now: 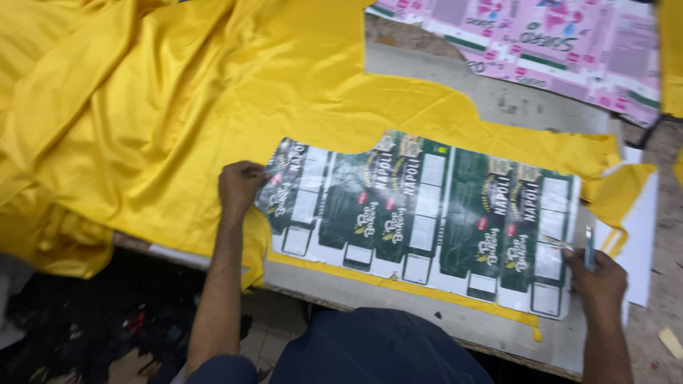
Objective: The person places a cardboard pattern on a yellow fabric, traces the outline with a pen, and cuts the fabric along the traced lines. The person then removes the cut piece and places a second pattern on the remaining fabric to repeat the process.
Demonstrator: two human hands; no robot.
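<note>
Left hand: the left hand (240,186) is curled, its fingertips pressed down on the upper left corner of the green printed pattern sheet (420,213), pinning it onto the cloth; whether it pinches the edge or only presses it cannot be told.
Right hand: the right hand (599,276) sits at the lower right corner of the same sheet, closed around a thin pale marking stick (589,247) that points up and away from the wrist.
Pattern sheet: a flattened piece of packaging card, dark green with white panels, cut to a garment outline with a shallow dip on its upper edge; it spans the gap between the two hands.
Yellow fabric: the glossy yellow fabric (142,107) lies under the sheet, showing as a narrow strip along the sheet's near edge and spreading in loose folds beyond and to the outer side of the left hand, hanging off the table edge beside the left forearm.
White paper: a white sheet (644,242) lies just outside the right hand, partly under a yellow corner.
Pink card: a pink printed card (541,43) lies well beyond the right hand, at the far side.
Table: the worn grey table (398,299) shows bare between the sheet and the person's body.
</note>
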